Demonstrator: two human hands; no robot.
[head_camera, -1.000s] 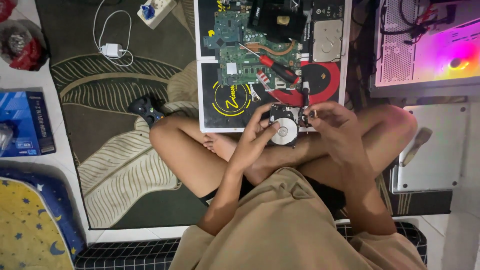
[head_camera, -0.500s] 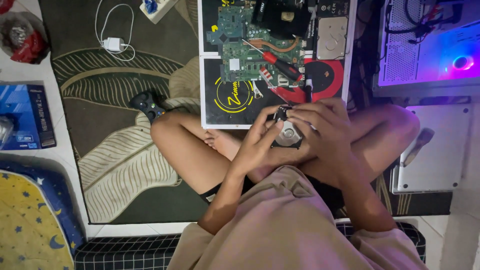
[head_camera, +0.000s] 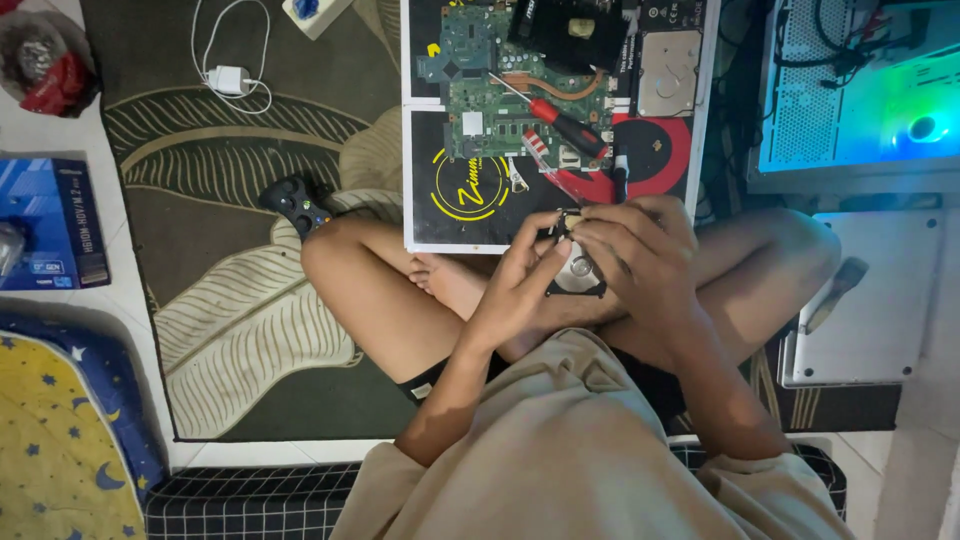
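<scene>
Held thing: you have a small opened hard drive, black-framed with a shiny silver round platter (head_camera: 577, 272), above your crossed legs at the near edge of the black work mat (head_camera: 425, 215).
Left hand: your left hand (head_camera: 515, 285) curls round the drive's left side, fingers closed on its edge.
Right hand: your right hand (head_camera: 635, 250) covers the top and right side, fingertips pinched at the upper corner; what they pinch is hidden.
Handling: it likely feels dense and rigid for its size; the bare platter looks easily marked, so keep your grip on the frame edges, not the disc.
Nearby: a red-handled screwdriver (head_camera: 562, 124) lies on a green circuit board (head_camera: 500, 90); a second silver hard drive (head_camera: 668, 72) sits at the mat's far right; a black game controller (head_camera: 296, 203) rests on the leaf-patterned rug (head_camera: 220, 300).
</scene>
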